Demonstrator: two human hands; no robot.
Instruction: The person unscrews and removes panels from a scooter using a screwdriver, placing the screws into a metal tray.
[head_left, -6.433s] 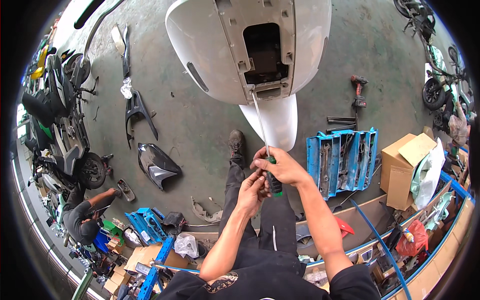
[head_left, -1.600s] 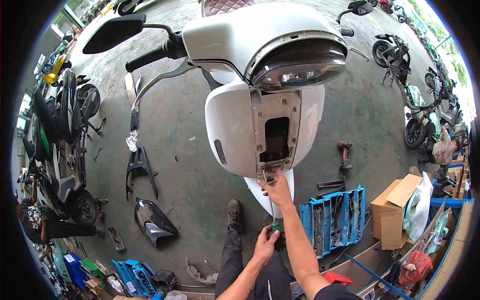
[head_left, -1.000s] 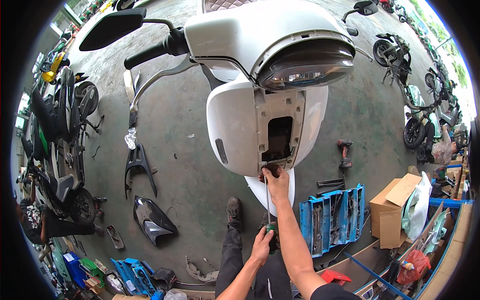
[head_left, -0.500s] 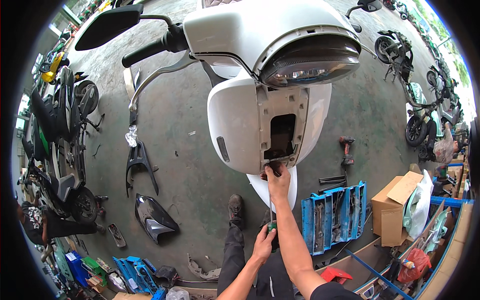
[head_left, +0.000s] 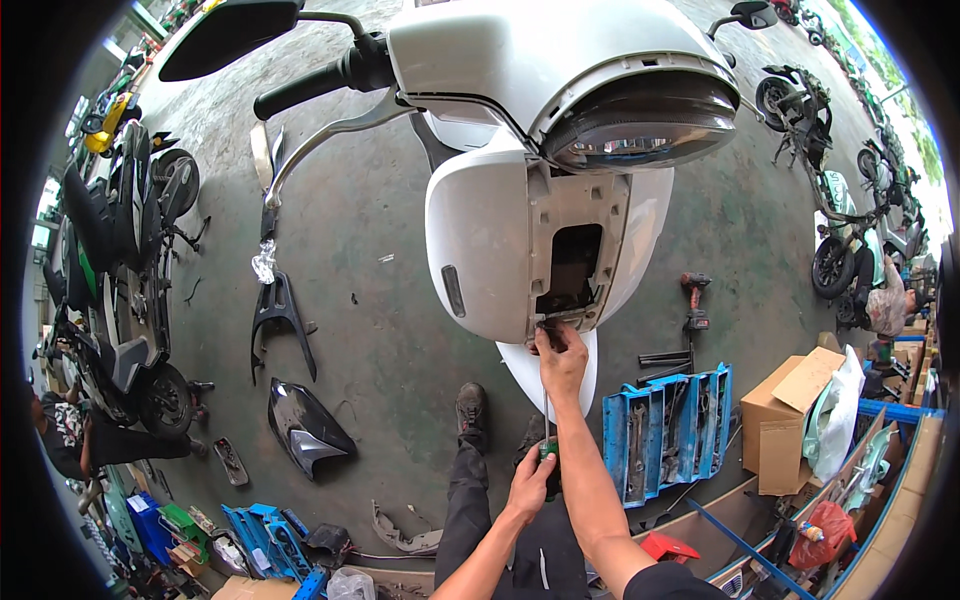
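Observation:
A white scooter (head_left: 480,240) stands before me, its front panel off and a dark opening showing below the headlight (head_left: 640,130). My left hand (head_left: 530,485) is closed round the green handle of a screwdriver (head_left: 547,452), whose thin shaft points up toward the scooter. At the lower rim of the opening, my right hand (head_left: 562,358) has its fingers pinched together. Whatever they pinch, if anything, is hidden by the fingers. Beneath that hand lies the white front fender (head_left: 580,385).
An open blue toolbox (head_left: 668,435) and a red cordless drill (head_left: 695,300) lie on the floor to the right, near a cardboard box (head_left: 780,420). Left on the floor are a dark glossy panel (head_left: 308,425) and a black bracket (head_left: 283,320). Motorcycles line both sides.
The scooter's front and handlebar appear slightly further right in view. Both hands keep their places, the left on the screwdriver and the right at the opening's lower rim.

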